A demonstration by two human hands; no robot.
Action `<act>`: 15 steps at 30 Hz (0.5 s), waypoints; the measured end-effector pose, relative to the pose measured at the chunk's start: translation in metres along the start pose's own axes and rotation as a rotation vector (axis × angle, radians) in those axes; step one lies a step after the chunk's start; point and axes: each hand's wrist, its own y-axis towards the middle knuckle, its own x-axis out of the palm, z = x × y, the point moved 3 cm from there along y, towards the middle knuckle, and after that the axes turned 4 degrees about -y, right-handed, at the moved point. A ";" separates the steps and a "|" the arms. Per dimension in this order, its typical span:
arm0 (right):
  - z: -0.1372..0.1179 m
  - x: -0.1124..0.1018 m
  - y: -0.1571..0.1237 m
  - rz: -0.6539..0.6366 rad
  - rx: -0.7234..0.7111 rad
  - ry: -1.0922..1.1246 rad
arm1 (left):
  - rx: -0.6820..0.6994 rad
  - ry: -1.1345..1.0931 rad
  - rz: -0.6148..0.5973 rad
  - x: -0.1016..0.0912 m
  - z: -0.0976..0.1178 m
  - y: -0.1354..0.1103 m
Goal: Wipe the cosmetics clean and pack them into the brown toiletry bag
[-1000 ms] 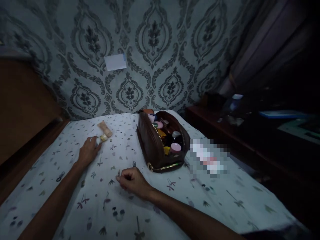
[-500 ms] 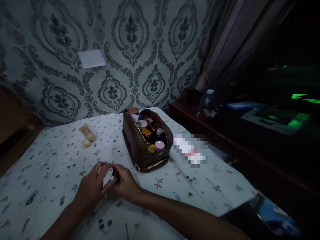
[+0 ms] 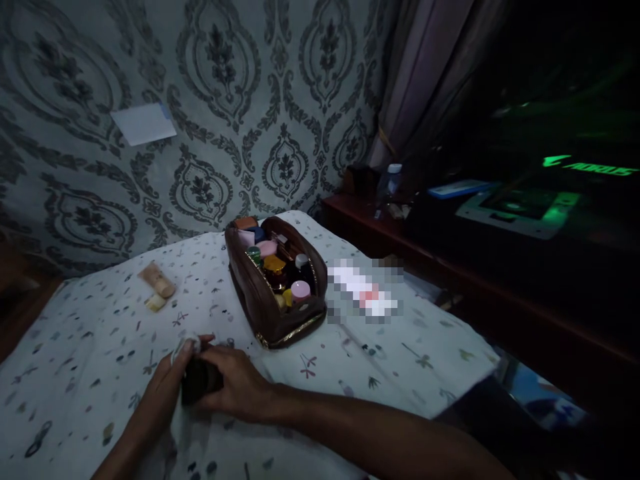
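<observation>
My left hand is closed on a white cloth, which bunches up around its fingertips and seems to hang below the hand. From the other side my right hand grips a small dark box-like item; its exact kind is too dark to make out. The cloth touches the upper part of that item. Just beyond my hands stands an open brown toiletry bag with a gold zipper. Jars and bottles fill it, among them a pink-lidded jar.
A beige tube and a small yellowish item lie on the patterned sheet at the left. A blurred-out white item lies right of the bag. Farther right, a dark red desk bears a clear bottle.
My hands have moved slightly left and down. The dark item has turned into fuller view, and more of the white cloth shows. The camera view has swung to the right.
</observation>
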 end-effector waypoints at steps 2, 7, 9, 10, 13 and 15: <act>0.002 0.000 0.001 0.023 0.026 0.053 | -0.033 -0.026 0.063 -0.002 -0.011 0.002; 0.008 0.001 0.002 0.101 0.150 0.267 | 0.112 -0.042 0.123 -0.001 -0.027 0.005; 0.008 0.001 0.002 0.122 0.174 0.365 | 0.193 -0.012 0.136 -0.001 -0.025 0.004; 0.009 0.001 0.002 0.125 0.184 0.416 | 0.238 0.019 0.145 -0.001 -0.023 0.001; 0.010 0.002 0.002 0.130 0.248 0.503 | 0.345 0.070 0.132 0.003 -0.018 -0.008; 0.011 0.000 0.001 0.120 0.311 0.491 | 0.359 0.047 0.108 0.008 -0.017 -0.013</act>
